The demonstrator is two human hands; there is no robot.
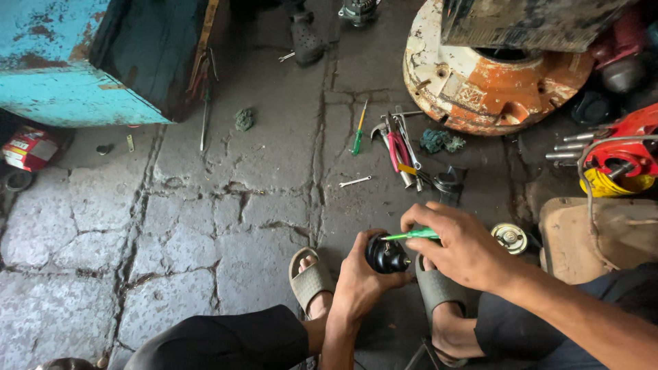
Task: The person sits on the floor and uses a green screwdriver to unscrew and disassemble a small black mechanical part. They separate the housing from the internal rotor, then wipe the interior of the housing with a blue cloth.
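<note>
A small black round part [386,254], like a motor cap, sits low in the view at about 5 o'clock from centre, held above the person's 2 sandalled feet. The left hand [356,277] is closed around it from below, fingers wrapped on its side. The right hand [460,245] is curled shut on a green-handled screwdriver [411,235], whose tip meets the part's top edge at 12 o'clock. To do this step well, it seems wise to keep the part gripped steady and the tip seated squarely, pressing along the shaft so it cannot slip toward the left fingers. Just right, at 3 o'clock, lies a round metal disc [509,237]. Farther up, at 12 o'clock, red-handled pliers [397,149], a small spanner [355,181] and a second green screwdriver [358,131] lie on the cracked stone floor [205,219].
</note>
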